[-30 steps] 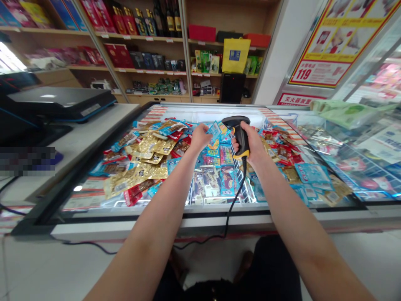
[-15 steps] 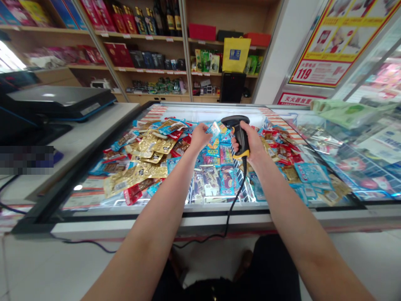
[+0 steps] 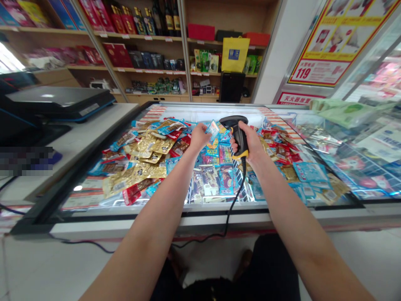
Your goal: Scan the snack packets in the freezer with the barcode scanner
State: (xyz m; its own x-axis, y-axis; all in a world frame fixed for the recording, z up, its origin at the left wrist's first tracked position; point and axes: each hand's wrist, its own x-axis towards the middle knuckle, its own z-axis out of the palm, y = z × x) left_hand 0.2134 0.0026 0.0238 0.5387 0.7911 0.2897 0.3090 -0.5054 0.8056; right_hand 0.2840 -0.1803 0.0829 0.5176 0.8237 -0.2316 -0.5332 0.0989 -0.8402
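My right hand is wrapped round the grip of a black and yellow barcode scanner, its head turned left. Pinched in the fingers of my left hand is a small light-blue packet, just left of the scanner head and apart from it. Both hands are above a glass-topped chest freezer. On the glass to the left lies a heap of gold snack packets mixed with red and blue ones. More red snack packets and blue packets lie to the right.
A black cable hangs from the scanner over the freezer's front edge. On the left counter stands a weighing scale. Behind are shelves with bottles and boxes, plus a yellow bag. Green plastic bags lie at the right.
The scanner and my right hand have shifted very slightly left, and the packet in my left hand has tilted a little. Both grips are the same.
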